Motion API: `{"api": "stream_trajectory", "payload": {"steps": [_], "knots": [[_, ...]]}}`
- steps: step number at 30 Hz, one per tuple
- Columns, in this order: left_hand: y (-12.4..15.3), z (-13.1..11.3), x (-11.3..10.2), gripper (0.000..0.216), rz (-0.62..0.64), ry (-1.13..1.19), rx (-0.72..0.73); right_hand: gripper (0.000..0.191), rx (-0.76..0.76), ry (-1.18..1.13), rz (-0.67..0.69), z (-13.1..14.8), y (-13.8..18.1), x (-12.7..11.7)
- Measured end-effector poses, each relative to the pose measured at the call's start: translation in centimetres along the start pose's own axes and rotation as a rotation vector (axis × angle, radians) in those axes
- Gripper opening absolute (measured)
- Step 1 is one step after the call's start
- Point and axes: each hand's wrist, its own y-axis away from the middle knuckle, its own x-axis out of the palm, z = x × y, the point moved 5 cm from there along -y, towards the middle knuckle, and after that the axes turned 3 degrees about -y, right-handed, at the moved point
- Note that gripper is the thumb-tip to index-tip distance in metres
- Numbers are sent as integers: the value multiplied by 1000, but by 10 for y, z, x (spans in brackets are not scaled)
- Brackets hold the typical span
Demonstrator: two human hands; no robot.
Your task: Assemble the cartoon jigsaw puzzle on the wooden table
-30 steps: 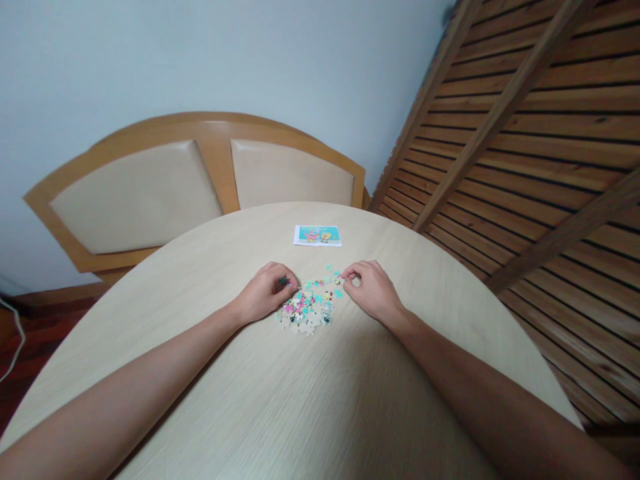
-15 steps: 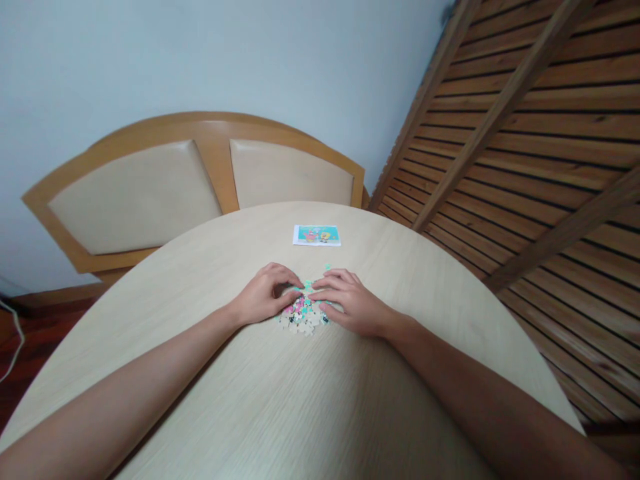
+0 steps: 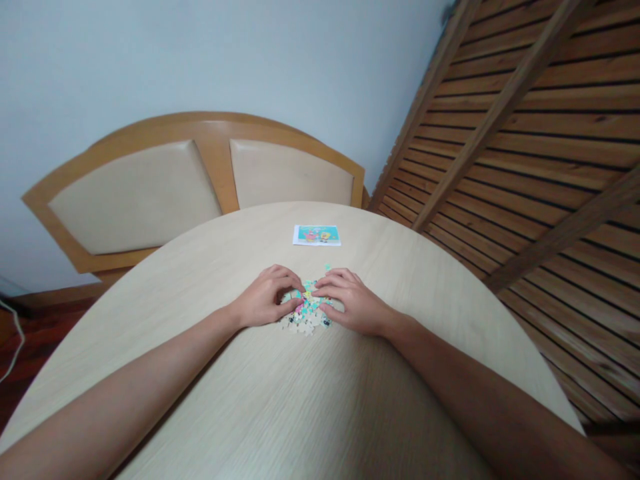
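Observation:
A heap of small jigsaw puzzle pieces (image 3: pixel 307 321) lies on the table, some turquoise, pink or yellow, others pale. At its left edge is my left hand (image 3: pixel 267 298), curved, with thumb and fingers apart and pieces showing in the gap. My right hand (image 3: pixel 353 303) reaches over the right side of the heap, fingers stretched and spread, the tips touching or just above the pieces. Nothing shows as gripped in either hand. Beyond the hands lies a picture card (image 3: pixel 317 235) with a pink and a yellow cartoon figure on turquoise.
The round pale wooden table (image 3: pixel 240 400) carries all of this. A bench back with cream padded panels (image 3: pixel 135 200) stands behind it against the wall. To the right rises a slatted wooden screen (image 3: pixel 525 167). A white cable (image 3: pixel 19 333) hangs at the far left.
Pieces in the heap have shifted under the fingers; a yellow one now shows between the hands and less pink is visible. My hands have moved only slightly.

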Motion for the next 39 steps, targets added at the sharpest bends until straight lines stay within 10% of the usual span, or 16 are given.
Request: {"api": "stream_trajectory", "payload": {"steps": [39], "knots": [[2, 1, 0, 21, -13, -65, -21, 7, 131, -204, -143, -20, -1, -10]]}}
